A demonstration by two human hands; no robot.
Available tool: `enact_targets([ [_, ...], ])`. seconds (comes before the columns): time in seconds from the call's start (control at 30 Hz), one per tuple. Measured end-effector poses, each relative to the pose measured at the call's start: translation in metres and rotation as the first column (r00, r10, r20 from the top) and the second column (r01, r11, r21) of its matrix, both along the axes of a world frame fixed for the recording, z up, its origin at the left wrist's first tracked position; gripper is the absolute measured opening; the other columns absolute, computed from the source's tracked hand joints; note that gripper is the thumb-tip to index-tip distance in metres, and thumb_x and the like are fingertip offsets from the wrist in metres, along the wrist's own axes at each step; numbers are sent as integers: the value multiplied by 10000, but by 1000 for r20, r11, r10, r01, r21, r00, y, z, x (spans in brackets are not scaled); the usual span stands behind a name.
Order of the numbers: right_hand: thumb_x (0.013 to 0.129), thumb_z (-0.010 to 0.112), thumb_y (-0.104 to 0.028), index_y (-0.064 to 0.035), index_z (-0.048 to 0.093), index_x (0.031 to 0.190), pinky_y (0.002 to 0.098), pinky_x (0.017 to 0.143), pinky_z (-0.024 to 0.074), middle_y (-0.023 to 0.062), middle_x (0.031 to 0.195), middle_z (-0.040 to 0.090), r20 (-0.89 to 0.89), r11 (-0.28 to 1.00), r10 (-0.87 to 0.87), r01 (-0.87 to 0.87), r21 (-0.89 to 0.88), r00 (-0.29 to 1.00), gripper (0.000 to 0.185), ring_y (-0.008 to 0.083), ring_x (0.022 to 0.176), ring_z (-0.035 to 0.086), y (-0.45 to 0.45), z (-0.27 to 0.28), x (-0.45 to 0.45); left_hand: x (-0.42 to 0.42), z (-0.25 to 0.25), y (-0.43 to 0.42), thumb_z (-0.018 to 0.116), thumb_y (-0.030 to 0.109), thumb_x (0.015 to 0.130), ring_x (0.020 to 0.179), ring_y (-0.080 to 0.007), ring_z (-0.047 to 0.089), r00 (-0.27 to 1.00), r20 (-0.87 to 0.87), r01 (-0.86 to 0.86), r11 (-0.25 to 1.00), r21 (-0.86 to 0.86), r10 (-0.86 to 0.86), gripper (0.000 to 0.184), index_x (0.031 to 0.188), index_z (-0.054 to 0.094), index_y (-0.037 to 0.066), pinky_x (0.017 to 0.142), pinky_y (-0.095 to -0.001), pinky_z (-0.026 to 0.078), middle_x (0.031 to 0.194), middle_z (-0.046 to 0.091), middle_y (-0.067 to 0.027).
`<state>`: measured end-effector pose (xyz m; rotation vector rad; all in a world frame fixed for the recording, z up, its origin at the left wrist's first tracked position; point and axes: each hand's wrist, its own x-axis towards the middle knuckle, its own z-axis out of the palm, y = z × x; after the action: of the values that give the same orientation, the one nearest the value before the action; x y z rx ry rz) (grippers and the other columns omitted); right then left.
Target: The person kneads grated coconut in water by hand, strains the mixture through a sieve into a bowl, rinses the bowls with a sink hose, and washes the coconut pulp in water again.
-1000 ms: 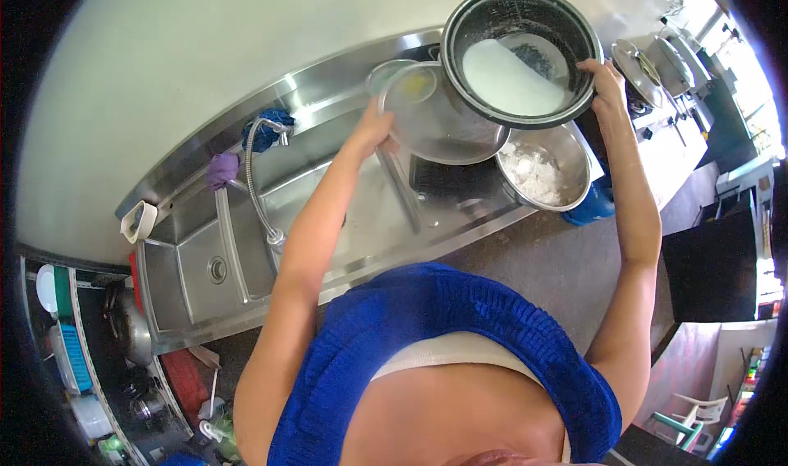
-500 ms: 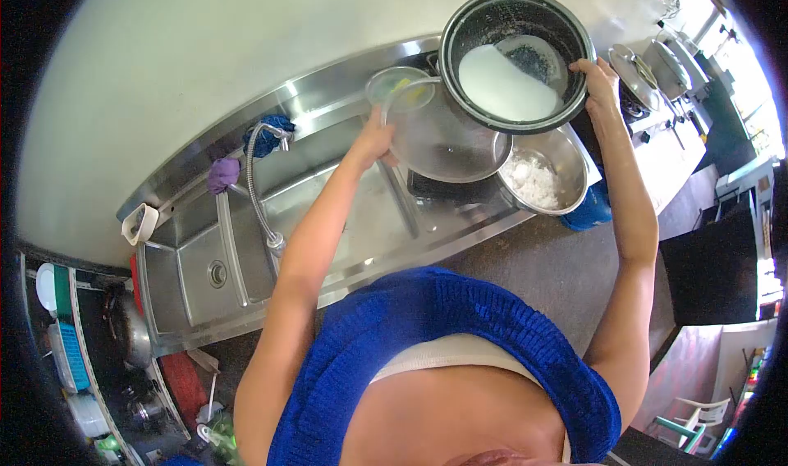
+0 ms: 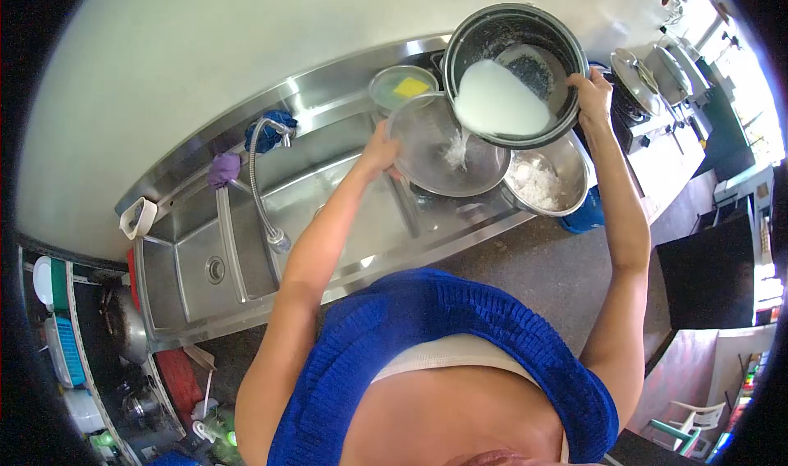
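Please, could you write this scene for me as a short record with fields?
left hand: holds the sieve by its edge
right hand: holds the black pot by its right side
black pot: tilted, with white liquid inside
pour: white stream from pot into sieve
nearby: metal bowl with white lumpy contents, partly hidden by the pot
sink: stainless steel, with curved faucet

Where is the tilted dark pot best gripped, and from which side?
The dark pot is probably best gripped at its right rim, coming from the right, as the right hand does. It tips so its white liquid pools leftward and streams into the strainer; the right rim lies away from that pour.
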<state>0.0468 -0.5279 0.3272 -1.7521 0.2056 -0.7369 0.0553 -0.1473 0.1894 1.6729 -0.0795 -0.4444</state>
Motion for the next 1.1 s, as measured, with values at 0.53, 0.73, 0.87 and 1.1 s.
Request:
enact_targets([
  [0.53,655,616,-3,7,631,750,247,547,415,24,672,596,18,1000,16,-16,7,1000,97,90,577,502,21,-5,-15,4,-12,1,421,52,821,725,-276,648,999,-26,37,999,-28,-38,542,1337,256,72,378,-349,535,1052,553,-182],
  [0.73,651,614,5,19,648,800,242,560,413,34,690,611,30,1000,13,-13,-17,999,154,96,581,502,20,-11,-15,2,-9,1,409,33,834,709,-292,670,999,19,37,999,-8,-36,543,1335,212,101,386,-351,545,1039,584,-201],
  [0.87,653,613,5,15,659,833,235,572,408,30,699,614,3,997,-22,22,-70,1000,186,96,585,501,26,-9,-22,0,-7,2,421,47,839,676,-281,660,998,28,47,999,16,-47,532,1336,236,99,395,-342,545,1040,581,-195],
  [1.1,652,598,11,-9,606,713,222,520,369,-10,636,549,28,1000,20,-20,2,999,65,65,548,454,42,-3,-34,-8,-17,5,438,107,869,692,-273,657,1000,-12,25,1000,9,-25,558,1375,208,148,409,-364,538,1011,593,-179],
])
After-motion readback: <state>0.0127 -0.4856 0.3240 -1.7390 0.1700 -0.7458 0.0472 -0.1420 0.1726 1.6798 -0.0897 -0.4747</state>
